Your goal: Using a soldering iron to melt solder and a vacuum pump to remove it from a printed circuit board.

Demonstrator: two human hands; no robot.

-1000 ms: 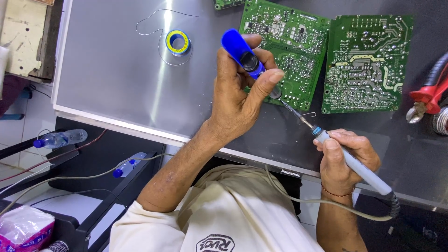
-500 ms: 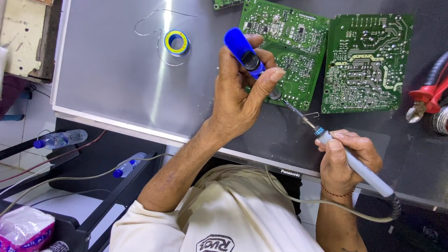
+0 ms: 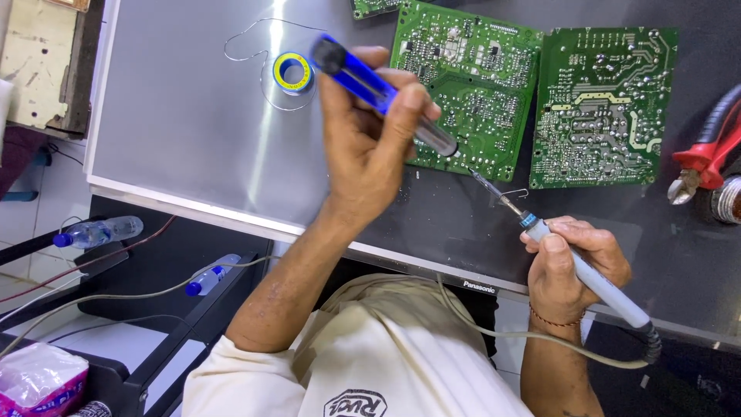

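My left hand [image 3: 363,154] grips a blue desoldering pump [image 3: 361,77], held slanted with its metal nose at the lower edge of a green circuit board [image 3: 463,85]. My right hand [image 3: 571,266] holds a grey soldering iron [image 3: 598,282] like a pen. The iron's tip [image 3: 485,184] points up-left, close to the board's lower edge and the pump's nose. A second green circuit board [image 3: 602,104] lies just to the right of the first, solder side up. Both boards rest on a dark flat panel [image 3: 463,232].
A yellow-and-blue solder spool [image 3: 293,72] with loose wire lies on the silver sheet [image 3: 177,131] at the left. Red-handled pliers [image 3: 710,154] lie at the right edge. Two water bottles [image 3: 96,232] [image 3: 212,274], cables and a pink packet [image 3: 38,378] sit below left.
My left hand has shifted left and tilted the pump flatter, its blue end swinging toward the solder spool. The right hand and the iron have barely moved.
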